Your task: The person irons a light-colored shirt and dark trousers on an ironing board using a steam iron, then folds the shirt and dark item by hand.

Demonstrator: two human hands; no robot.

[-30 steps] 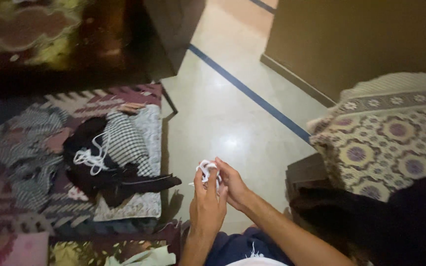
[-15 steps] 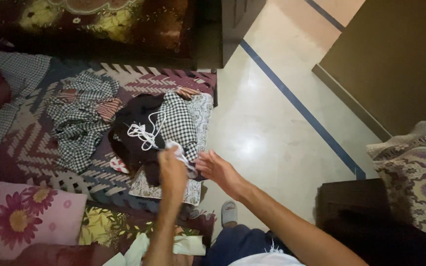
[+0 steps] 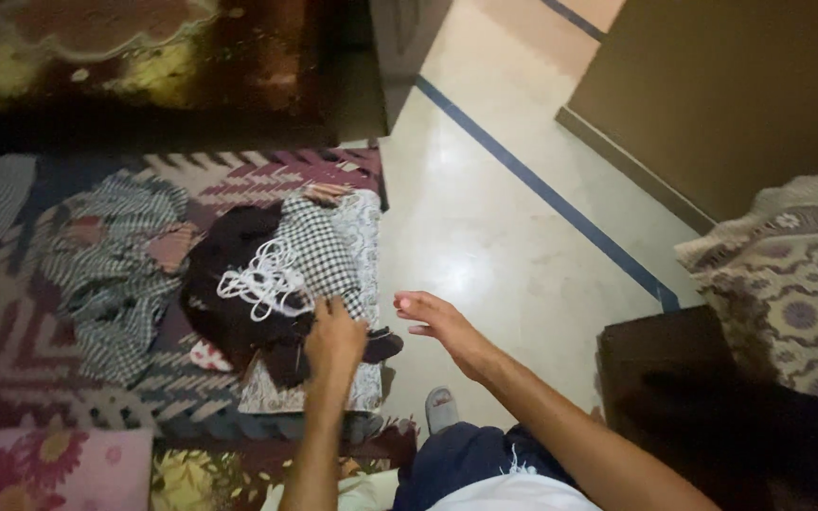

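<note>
The left hand (image 3: 333, 339) is resting, fingers loosely curled and holding nothing, on a heap of clothes, its fingertips just beside a tangle of white cord (image 3: 264, 281). The cord is lying on a black garment (image 3: 229, 322) next to a checked cloth (image 3: 319, 248), all on a patterned mat (image 3: 239, 180). The right hand (image 3: 439, 322) is hovering open and empty over the pale floor (image 3: 485, 218), fingers spread.

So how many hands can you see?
2. The left hand rests on the dark clothes by the white cord. The right hand hovers open over the floor. No other hands show.
</note>
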